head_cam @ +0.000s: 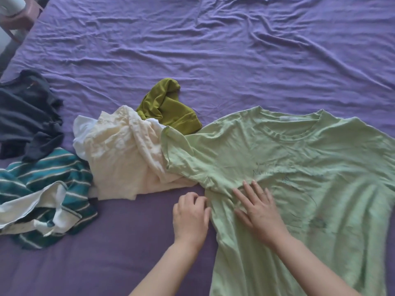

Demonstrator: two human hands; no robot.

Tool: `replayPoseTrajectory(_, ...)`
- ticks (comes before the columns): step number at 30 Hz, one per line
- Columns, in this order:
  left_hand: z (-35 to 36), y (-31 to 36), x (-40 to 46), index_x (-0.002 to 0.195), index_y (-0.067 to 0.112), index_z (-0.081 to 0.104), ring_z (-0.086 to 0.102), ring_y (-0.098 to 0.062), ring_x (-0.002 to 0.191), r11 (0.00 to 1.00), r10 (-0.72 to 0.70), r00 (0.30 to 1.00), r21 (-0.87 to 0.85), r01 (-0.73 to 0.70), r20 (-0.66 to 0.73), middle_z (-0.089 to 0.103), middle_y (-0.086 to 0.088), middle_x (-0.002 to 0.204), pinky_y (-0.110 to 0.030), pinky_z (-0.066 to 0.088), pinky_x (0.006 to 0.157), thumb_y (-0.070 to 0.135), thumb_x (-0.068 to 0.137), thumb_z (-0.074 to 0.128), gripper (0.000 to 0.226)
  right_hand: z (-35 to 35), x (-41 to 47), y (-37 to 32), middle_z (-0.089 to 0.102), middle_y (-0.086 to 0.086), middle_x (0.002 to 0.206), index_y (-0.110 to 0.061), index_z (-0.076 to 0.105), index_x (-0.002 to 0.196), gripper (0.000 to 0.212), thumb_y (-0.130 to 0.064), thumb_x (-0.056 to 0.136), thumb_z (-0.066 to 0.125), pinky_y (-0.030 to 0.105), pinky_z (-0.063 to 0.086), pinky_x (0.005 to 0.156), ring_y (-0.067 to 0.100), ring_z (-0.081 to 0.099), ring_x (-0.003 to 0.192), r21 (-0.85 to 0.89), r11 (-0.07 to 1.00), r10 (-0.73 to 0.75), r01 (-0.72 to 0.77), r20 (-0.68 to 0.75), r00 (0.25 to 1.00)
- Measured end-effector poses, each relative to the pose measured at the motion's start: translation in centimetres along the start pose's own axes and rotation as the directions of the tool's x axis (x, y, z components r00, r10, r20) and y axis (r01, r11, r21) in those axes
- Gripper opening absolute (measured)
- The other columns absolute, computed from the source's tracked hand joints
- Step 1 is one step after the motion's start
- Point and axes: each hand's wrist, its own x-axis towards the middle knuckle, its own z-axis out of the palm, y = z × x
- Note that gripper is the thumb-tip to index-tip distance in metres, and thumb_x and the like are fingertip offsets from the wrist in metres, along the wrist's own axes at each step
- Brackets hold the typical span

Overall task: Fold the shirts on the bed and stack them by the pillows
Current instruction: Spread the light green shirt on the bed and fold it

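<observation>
A pale green T-shirt lies spread front-up on the bed, which is covered by a wrinkled purple sheet. The right hand rests flat on the shirt's chest, its fingers straight and spread apart, pressing the cloth down. Just beyond and to the right of those fingertips runs a line of thin dark printed script; it is too faint and blurred to read with any certainty. Farther past the fingers, inside the round collar, sits a small pale neck label whose text cannot be made out.

The left hand sits at the shirt's side edge, just left of the right hand, its fingers curled together and pinching the green hem of the fabric there.

Left of the curled fingers lies a crumpled cream shirt, touching the green shirt's sleeve. Beyond it, an olive shirt is bunched up. Farther left are a teal striped shirt with white trim and, beyond that, a dark navy shirt, both unfolded in heaps.
</observation>
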Motion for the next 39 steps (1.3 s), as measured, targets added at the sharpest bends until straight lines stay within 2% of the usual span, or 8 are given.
replayPoseTrajectory(4, 0.8, 0.7, 0.9, 0.118, 0.016, 0.058, 0.054, -0.024, 0.103, 0.870, -0.292, 0.936, -0.351, 0.346, 0.198, 0.063, -0.003, 0.105, -0.035, 0.042, 0.089, 0.036, 0.090, 0.057, 0.034, 1.3, -3.2, -1.2, 0.003, 0.000, 0.158, -0.041, 0.012, 0.147, 0.058, -0.059, 0.093, 0.025, 0.039, -0.005, 0.116, 0.022, -0.005, 0.146, -0.012, 1.000, 0.013, -0.012, 0.044, 0.999)
replayPoseTrajectory(8, 0.9, 3.3, 1.0, 0.102, 0.012, 0.059, 0.061, -0.024, 0.088, 0.712, -0.334, 0.894, -0.542, 0.446, 0.297, 0.062, 0.001, 0.082, -0.036, 0.047, 0.079, 0.027, 0.084, 0.064, 0.023, 1.5, -5.9, -1.8, 0.052, 0.006, 0.138, -0.027, 0.059, 0.126, 0.055, -0.052, 0.085, 0.031, 0.048, 0.023, 0.110, 0.033, 0.043, 0.130, -0.043, 0.999, 0.016, -0.015, 0.034, 0.999)
replayPoseTrajectory(11, 1.2, 3.3, -0.7, 0.087, 0.005, 0.059, 0.057, -0.028, 0.088, 0.767, -0.355, 0.914, -0.497, 0.406, 0.198, 0.063, -0.008, 0.088, -0.040, 0.045, 0.079, 0.027, 0.089, 0.058, 0.021, 2.0, -7.3, -0.8, 0.036, 0.005, 0.149, -0.029, 0.049, 0.134, 0.061, -0.055, 0.087, 0.019, 0.048, 0.011, 0.115, 0.032, 0.029, 0.139, -0.095, 0.995, -0.010, 0.017, 0.072, 0.997)
replayPoseTrajectory(15, 0.4, 2.0, -2.6, 0.099, 0.008, 0.053, 0.055, -0.025, 0.095, 0.638, -0.479, 0.868, -0.627, 0.447, 0.131, 0.061, -0.007, 0.099, -0.032, 0.038, 0.074, 0.023, 0.096, 0.048, 0.016, 1.8, -8.8, 0.7, 0.043, 0.008, 0.144, -0.029, 0.054, 0.130, 0.079, -0.060, 0.090, -0.007, 0.047, 0.023, 0.112, 0.034, 0.037, 0.134, -0.134, 0.991, -0.010, 0.026, 0.121, 0.993)
replayPoseTrajectory(19, 1.1, 2.3, -5.9, 0.120, 0.010, 0.047, 0.058, -0.018, 0.094, 0.600, -0.374, 0.869, -0.630, 0.493, 0.324, 0.063, -0.005, 0.105, -0.027, 0.042, 0.078, 0.025, 0.092, 0.057, 0.033, 3.6, -11.4, 2.0, -0.002, 0.007, 0.158, -0.038, 0.015, 0.147, 0.100, -0.069, 0.065, -0.033, 0.045, -0.014, 0.111, 0.032, -0.010, 0.144, -0.088, 0.992, -0.080, 0.093, 0.144, 0.986)
replayPoseTrajectory(26, 3.4, 1.9, -16.1, 0.131, 0.023, 0.044, 0.062, -0.015, 0.093, 0.729, -0.365, 0.787, -0.373, 0.574, 0.498, 0.065, 0.007, 0.096, -0.026, 0.044, 0.074, 0.036, 0.081, 0.068, 0.057, 6.2, -14.6, -2.0, -0.001, 0.000, 0.159, -0.042, 0.003, 0.147, 0.062, -0.064, 0.089, 0.008, 0.049, -0.007, 0.114, 0.029, -0.009, 0.145, -0.046, 0.976, -0.200, 0.211, 0.171, 0.965)
replayPoseTrajectory(32, 3.2, 0.2, -21.1, 0.070, 0.019, 0.045, 0.057, -0.027, 0.088, 0.809, -0.382, 0.808, -0.261, 0.527, 0.449, 0.057, -0.002, 0.079, -0.035, 0.040, 0.073, 0.037, 0.086, 0.056, 0.027, 8.1, -15.0, -4.9, 0.001, -0.001, 0.159, -0.039, 0.002, 0.147, 0.057, -0.054, 0.096, 0.021, 0.052, -0.008, 0.113, 0.028, -0.008, 0.145, -0.073, 0.971, -0.217, 0.229, 0.141, 0.966)
replayPoseTrajectory(39, 2.5, -1.6, -24.6, 0.095, 0.015, 0.052, 0.060, -0.011, 0.069, 0.444, -0.298, 0.808, -0.676, 0.588, 0.508, 0.066, -0.001, 0.080, -0.024, 0.047, 0.064, 0.032, 0.086, 0.066, 0.024, 10.1, -17.7, -7.6, -0.002, -0.001, 0.159, -0.041, 0.000, 0.147, 0.060, -0.060, 0.093, 0.021, 0.045, -0.003, 0.115, 0.022, -0.010, 0.145, 0.003, 0.976, -0.218, 0.219, 0.101, 0.971)
